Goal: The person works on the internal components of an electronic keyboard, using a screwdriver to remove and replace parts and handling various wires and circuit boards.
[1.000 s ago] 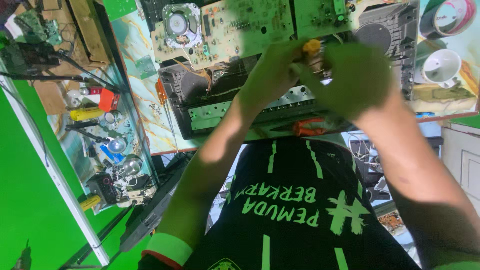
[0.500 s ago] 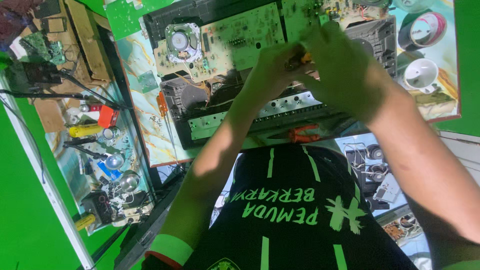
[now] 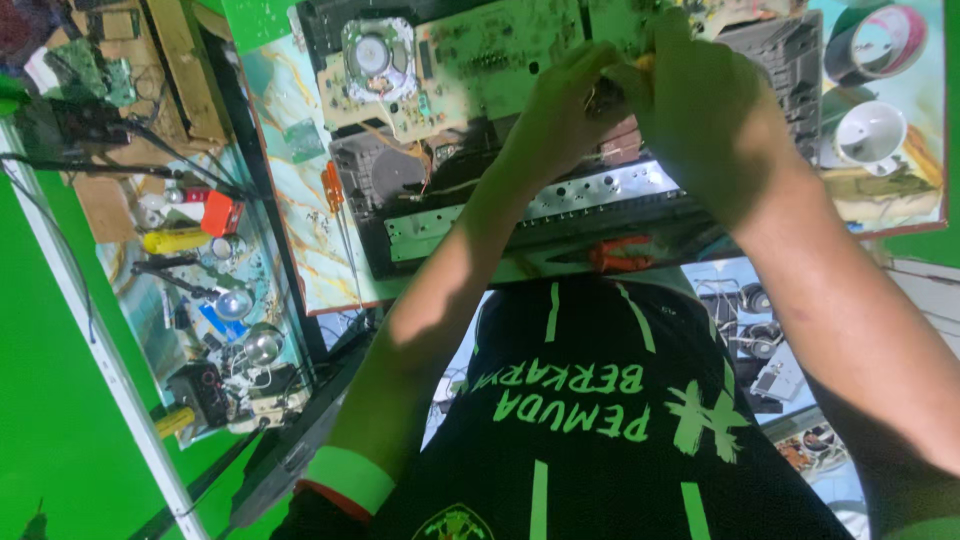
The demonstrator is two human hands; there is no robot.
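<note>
Black cloth with green print nearest: a shirt (image 3: 600, 420), below the opened device (image 3: 560, 205), with a green cuff (image 3: 350, 478) at its lower left. Reaching up from there, two bare forearms, meeting over the device's top edge.

Left hand (image 3: 560, 110): fingers bunched, grip pinched together on a small dark piece (image 3: 603, 95) just above the device's metal strip. Right hand (image 3: 705, 110): seen from the back, fingers curled inward, grip closed round an orange-tipped tool (image 3: 643, 63); only the tip shows, touching the left fingertips. Both hands pressed together, directly over the device's upper middle.

Against the device's near edge, orange-handled pliers (image 3: 620, 252), lying flat on the counter (image 3: 300, 240). Just left of the device, an orange-handled screwdriver (image 3: 333, 190), shaft pointing toward the shirt. Inside the device, up and to the left of the hands, a green circuit board (image 3: 490, 60), and beside that a round disc mechanism (image 3: 372, 55) on a pale board.

Well left of the device, past a dark rail, a cluttered tray (image 3: 120, 200) with a yellow-handled tool (image 3: 175, 240), a red block (image 3: 220, 213) and shiny round parts (image 3: 262, 345).

Right of the device, a white cup (image 3: 870, 130); beyond it, at the far right corner, a roll of tape (image 3: 885, 40).
</note>
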